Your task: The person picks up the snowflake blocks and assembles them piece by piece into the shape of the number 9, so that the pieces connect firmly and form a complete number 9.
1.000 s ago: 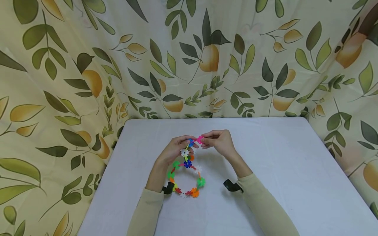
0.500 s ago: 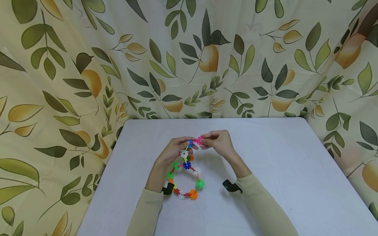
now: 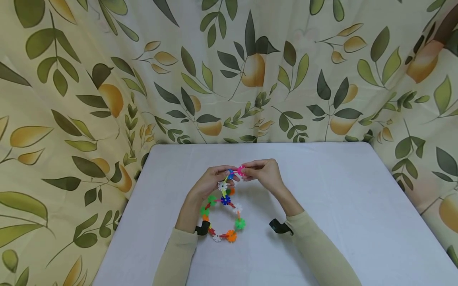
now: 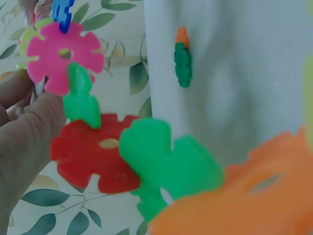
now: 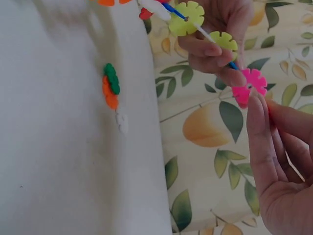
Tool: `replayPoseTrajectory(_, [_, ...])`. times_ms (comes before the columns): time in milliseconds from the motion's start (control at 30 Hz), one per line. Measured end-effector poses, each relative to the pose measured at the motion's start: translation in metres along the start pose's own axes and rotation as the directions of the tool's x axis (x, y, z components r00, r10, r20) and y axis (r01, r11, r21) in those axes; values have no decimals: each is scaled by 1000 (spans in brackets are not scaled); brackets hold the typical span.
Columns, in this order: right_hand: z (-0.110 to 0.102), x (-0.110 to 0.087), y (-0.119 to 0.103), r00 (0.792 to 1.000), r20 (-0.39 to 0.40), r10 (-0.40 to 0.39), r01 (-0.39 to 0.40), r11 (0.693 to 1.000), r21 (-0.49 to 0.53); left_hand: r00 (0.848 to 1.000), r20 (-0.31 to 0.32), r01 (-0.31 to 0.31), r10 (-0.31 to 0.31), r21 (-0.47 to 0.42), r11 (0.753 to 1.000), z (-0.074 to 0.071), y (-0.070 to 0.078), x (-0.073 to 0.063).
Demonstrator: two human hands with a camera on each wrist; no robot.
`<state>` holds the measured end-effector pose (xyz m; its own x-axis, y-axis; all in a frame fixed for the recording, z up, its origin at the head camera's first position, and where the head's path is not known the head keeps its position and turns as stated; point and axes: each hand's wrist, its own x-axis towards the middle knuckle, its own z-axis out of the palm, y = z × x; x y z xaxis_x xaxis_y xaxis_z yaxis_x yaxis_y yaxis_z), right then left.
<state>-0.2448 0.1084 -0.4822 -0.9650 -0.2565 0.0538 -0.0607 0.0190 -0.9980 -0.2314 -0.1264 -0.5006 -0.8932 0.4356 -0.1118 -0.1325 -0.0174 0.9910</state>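
Observation:
A ring of notched plastic snowflake discs in several colours hangs below my left hand (image 3: 206, 182), joined to a short upper strand. In that strand are a dark blue disc (image 3: 225, 200), a white disc (image 3: 223, 186) and a blue disc (image 3: 230, 174). My left fingers and thumb hold the strand near the blue disc. With thumb and forefinger, my right hand (image 3: 266, 173) pinches a pink snowflake disc (image 5: 250, 87) at the strand's end, beside the blue one. Close to the left wrist camera, a red disc (image 4: 95, 155) and an orange disc (image 4: 244, 191) of the ring show.
Loose on the white-covered table (image 3: 322, 190) lie a green disc (image 5: 111, 78), an orange disc (image 5: 108, 95) and a white disc (image 5: 122, 121), beyond the hanging ring. A leaf-and-fruit patterned curtain (image 3: 229, 107) surrounds the table's back and sides.
The hanging ring has swung slightly to the left and down. The pink disc has shifted a little left with my right fingertips; the left hand has barely moved.

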Motion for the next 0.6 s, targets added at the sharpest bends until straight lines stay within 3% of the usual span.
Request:
replayPoseTrajectory(167, [-2,2,2,1000,2,-22,22,1000,-9,999,19,-27,27,-32,999,-2,0,-1])
replayPoseTrajectory(333, [-3,7,14,998,-54,-38,38,999,-10,999,-6,-50,49,-50,998,-4,1,-1])
replayPoseTrajectory(467, [0,12,28,999,-36,-13,8,988,-151,999,-32,-38,36,-58,998,-6,2,-3])
replayPoseTrajectory(600, [4,18,43,999,46,9,10,918,-397,998,-50,-31,28,-71,997,-6,3,-4])
